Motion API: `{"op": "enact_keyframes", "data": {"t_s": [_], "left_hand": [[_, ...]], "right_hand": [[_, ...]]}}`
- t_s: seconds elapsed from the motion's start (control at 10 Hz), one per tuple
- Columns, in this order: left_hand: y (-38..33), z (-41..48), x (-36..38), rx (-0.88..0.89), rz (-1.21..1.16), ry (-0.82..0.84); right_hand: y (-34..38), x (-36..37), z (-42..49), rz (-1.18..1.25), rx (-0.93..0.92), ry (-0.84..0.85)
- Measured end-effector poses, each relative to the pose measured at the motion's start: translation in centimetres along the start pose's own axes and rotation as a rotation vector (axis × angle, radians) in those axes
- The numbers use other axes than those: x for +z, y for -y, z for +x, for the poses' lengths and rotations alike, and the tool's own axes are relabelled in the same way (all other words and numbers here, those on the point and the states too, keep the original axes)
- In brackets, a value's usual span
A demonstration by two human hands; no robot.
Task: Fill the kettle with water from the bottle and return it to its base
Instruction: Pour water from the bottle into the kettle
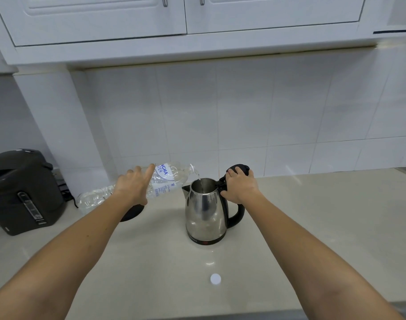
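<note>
A stainless steel kettle [205, 212] with a black handle stands on the pale counter [313, 227], off its base. My right hand [240, 185] holds its black lid [241, 169] tipped open at the top of the handle. My left hand [132, 184] grips a clear plastic water bottle [167, 181], tilted with its neck over the kettle's mouth. A thin stream of water runs from the bottle into the kettle. The round black base [132, 212] lies left of the kettle, mostly hidden under my left forearm.
A dark electric water dispenser [24, 192] stands at the far left against the wall. The white bottle cap [215, 279] lies on the counter in front of the kettle. White tiles back the counter and cupboards hang overhead.
</note>
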State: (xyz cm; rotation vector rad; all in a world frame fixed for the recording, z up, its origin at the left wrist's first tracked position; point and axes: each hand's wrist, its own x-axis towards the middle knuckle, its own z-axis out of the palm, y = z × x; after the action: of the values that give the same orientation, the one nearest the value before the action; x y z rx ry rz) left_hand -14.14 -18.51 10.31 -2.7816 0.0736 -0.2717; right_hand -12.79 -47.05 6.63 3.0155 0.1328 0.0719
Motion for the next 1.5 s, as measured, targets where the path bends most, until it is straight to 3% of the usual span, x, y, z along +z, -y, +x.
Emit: {"op": "enact_keyframes", "data": {"t_s": [1.5], "left_hand": [[0.07,-0.12,0.06,0.01,-0.044,-0.012]], "right_hand": [[0.22,0.04,-0.11,-0.021,-0.014,-0.038]]}}
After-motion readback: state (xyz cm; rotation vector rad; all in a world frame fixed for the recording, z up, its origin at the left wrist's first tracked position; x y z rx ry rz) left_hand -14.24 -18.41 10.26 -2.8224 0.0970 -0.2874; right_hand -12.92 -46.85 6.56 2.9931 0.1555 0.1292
